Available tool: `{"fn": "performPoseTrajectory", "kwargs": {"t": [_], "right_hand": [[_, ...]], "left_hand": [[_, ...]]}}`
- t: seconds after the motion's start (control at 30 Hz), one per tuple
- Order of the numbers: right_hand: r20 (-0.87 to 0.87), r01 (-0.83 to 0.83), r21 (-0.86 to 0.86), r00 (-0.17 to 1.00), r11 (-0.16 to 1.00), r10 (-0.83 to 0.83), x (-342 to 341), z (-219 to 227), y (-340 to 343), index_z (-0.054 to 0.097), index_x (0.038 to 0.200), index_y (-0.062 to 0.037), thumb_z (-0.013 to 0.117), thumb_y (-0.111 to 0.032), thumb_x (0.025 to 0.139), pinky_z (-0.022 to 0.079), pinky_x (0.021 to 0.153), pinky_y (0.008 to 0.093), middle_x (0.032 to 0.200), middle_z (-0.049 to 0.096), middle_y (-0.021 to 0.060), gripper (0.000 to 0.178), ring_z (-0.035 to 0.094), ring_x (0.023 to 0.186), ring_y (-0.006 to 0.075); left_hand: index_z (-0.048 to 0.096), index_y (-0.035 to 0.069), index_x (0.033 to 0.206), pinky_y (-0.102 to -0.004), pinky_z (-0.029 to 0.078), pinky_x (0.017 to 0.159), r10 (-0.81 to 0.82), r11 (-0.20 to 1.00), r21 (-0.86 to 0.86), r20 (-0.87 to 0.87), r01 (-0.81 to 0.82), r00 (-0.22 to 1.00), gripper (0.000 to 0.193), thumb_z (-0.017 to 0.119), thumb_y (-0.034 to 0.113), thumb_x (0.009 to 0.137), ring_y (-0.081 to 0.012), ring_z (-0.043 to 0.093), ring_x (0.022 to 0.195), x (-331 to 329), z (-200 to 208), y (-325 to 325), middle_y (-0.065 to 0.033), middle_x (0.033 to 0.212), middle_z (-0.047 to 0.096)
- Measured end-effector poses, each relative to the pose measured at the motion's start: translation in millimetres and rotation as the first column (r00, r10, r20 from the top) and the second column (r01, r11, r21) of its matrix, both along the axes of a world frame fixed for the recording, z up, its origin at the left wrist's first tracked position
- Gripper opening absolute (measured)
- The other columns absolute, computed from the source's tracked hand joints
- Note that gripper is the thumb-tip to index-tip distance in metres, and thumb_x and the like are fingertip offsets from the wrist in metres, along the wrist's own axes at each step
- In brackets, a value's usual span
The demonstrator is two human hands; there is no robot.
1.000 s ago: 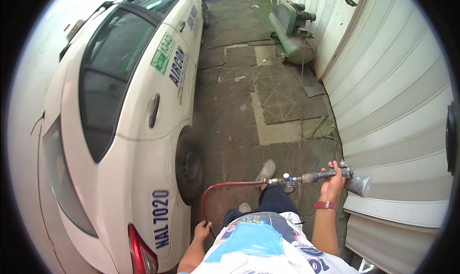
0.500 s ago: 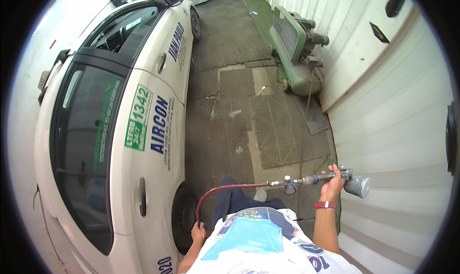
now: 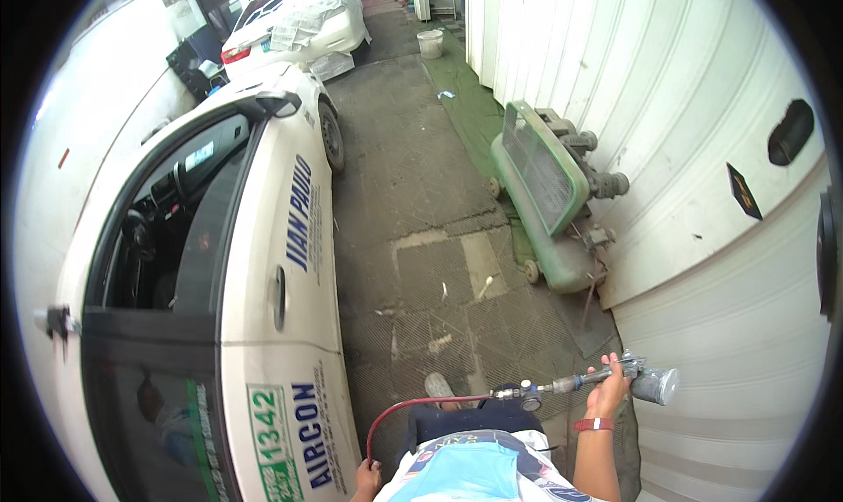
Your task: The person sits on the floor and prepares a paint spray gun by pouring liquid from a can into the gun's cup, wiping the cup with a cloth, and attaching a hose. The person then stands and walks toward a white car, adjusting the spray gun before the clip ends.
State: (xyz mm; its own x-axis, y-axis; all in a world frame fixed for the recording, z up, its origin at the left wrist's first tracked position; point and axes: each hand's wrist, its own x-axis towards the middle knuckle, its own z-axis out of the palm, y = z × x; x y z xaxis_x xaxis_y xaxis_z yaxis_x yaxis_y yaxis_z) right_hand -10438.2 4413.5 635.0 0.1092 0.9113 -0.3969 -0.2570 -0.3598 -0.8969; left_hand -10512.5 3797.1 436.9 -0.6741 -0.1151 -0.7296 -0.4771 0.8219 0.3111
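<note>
My right hand [image 3: 608, 391], with a red band on its wrist, is wrapped around the handle of a paint spray gun [image 3: 630, 364] held out to the right. The gun's grey cup [image 3: 656, 385] points toward the white wall. From the handle a metal fitting with a round pressure gauge [image 3: 531, 404] runs leftward to a red air hose [image 3: 413, 405]. The hose curves down into my left hand [image 3: 369, 477], closed around it low beside the car. Part of that hand is cut off by the lower edge.
A white car [image 3: 279, 238] runs along my left. Ahead on the right, a green air compressor [image 3: 549, 238] on small wheels stands against the ribbed white wall [image 3: 720, 344]. Farther off are a white bucket [image 3: 430, 43] and another car, partly covered [image 3: 307, 23]. Dark matting [image 3: 386, 186] covers the floor.
I have moved forward along the car, and the view has lifted toward the far end. The compressor sits nearer, and a shoe shows ahead of me. Both hands keep their hold.
</note>
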Motion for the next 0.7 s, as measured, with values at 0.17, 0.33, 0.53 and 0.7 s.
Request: {"fn": "performPoseTrajectory", "kwargs": {"t": [0.17,0.33,0.53,0.7], "right_hand": [[-0.03,0.003,0.027,1.0,1.0,-0.002,-143,9,50,0.04,0.162,-0.0107,0.062,-0.012,0.104,0.06,0.074,0.0461,0.156,0.056,0.0134,0.061,0.062,0.129,0.0249],[-0.073,-0.04,0.031,0.996,0.999,0.043,-304,-6,128,0.04,0.162,-0.0112,0.063,-0.011,0.104,0.061,0.073,0.0461,0.155,0.057,0.0135,0.062,0.062,0.128,0.025],[-0.107,-0.125,0.033,0.986,0.992,0.128,-528,6,245,0.038,0.16,-0.0088,0.062,-0.01,0.103,0.062,0.069,0.0445,0.158,0.055,0.0142,0.062,0.062,0.131,0.027],[-0.153,-0.245,0.085,0.955,0.966,0.255,-693,50,323,0.038,0.16,-0.0085,0.06,-0.01,0.104,0.062,0.069,0.0444,0.158,0.054,0.0159,0.061,0.062,0.132,0.0276]], "left_hand": [[0.074,0.0,0.118,-0.0379,0.056,0.08,0.05,0.997,0.057,-0.016,-0.049,0.999,0.026,0.062,0.021,0.109,-0.02,0.074,0.084,-169,6,51,-0.0102,0.094,0.078],[0.076,0.003,0.113,-0.039,0.058,0.084,0.05,0.995,0.094,-0.13,-0.038,0.99,0.028,0.066,0.029,0.107,-0.0227,0.076,0.089,-312,-3,130,-0.0088,0.096,0.08],[0.075,0.003,0.107,-0.0389,0.055,0.083,0.06,0.982,0.186,-0.195,-0.023,0.979,0.03,0.069,0.032,0.103,-0.0195,0.071,0.087,-458,-1,234,-0.0105,0.091,0.076],[0.075,0.004,0.113,-0.039,0.055,0.086,0.164,0.983,0.104,-0.161,-0.149,0.973,0.027,0.071,0.029,0.104,-0.0187,0.069,0.09,-558,20,327,-0.0114,0.096,0.076]]}}
